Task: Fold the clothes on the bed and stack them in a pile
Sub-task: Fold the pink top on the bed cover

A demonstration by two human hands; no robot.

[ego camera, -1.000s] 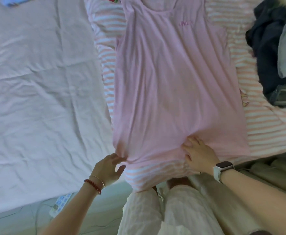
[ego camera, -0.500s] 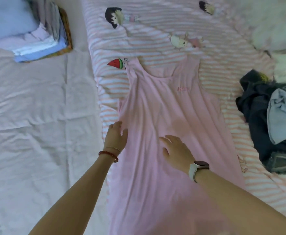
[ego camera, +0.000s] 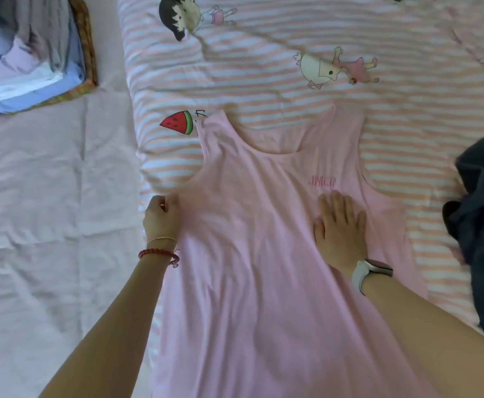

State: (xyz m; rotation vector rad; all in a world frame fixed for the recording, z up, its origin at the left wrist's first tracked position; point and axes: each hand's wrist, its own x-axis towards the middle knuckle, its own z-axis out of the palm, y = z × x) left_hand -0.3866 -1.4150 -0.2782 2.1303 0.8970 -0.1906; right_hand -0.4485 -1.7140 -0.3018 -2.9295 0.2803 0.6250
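A pink sleeveless dress [ego camera: 252,254] lies spread flat, front up, on the striped quilt [ego camera: 292,90], its neckline pointing away from me. My left hand [ego camera: 162,218] pinches the dress's left edge just under the armhole. My right hand [ego camera: 340,231] lies flat with straight fingers on the chest, just below the small embroidered lettering. A pile of folded clothes [ego camera: 34,61] sits at the far left on the pale sheet.
A heap of dark unfolded clothes [ego camera: 482,219] lies at the right edge of the quilt. The pale pink sheet [ego camera: 42,196] spreads wrinkled to the left. The quilt carries cartoon prints, a watermelon slice among them [ego camera: 177,123].
Both hands have moved up the dress from the hem to chest level. The left hand went from lying flat to pinching the side edge; the right stays flat.
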